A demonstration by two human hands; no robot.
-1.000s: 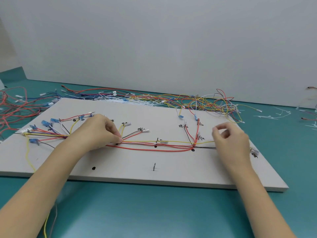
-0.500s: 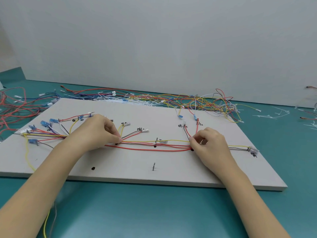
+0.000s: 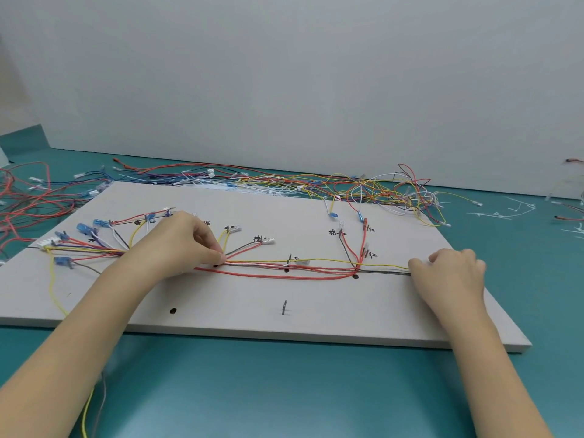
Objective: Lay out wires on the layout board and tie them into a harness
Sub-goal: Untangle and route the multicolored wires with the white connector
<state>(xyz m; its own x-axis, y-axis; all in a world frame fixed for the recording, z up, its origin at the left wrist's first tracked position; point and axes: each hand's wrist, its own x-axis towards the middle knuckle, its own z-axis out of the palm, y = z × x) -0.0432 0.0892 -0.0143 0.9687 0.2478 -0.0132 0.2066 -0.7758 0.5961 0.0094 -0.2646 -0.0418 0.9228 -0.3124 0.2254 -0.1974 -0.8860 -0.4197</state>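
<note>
A pale grey layout board (image 3: 316, 324) lies flat on the teal table. Red, yellow, white and black wires form a bundle (image 3: 284, 268) running left to right across it, with blue and white terminals fanned out at the left end (image 3: 85, 230). My left hand (image 3: 177, 245) rests on the board and pinches the bundle where branch wires split off. My right hand (image 3: 448, 273) sits at the bundle's right end, fingers curled over the yellow and black wires there. Short branches rise at a junction (image 3: 358, 263).
A tangle of loose coloured wires (image 3: 363, 188) lies behind the board along the white wall. More red wires (image 3: 22, 200) spread at the far left. Cut white cable ties (image 3: 502, 211) lie at the right. A metal peg (image 3: 284, 307) stands near the board's front.
My right hand slid from the junction rightward along the yellow and black wires to the bundle's right end. My left hand stayed in place, pinching the bundle.
</note>
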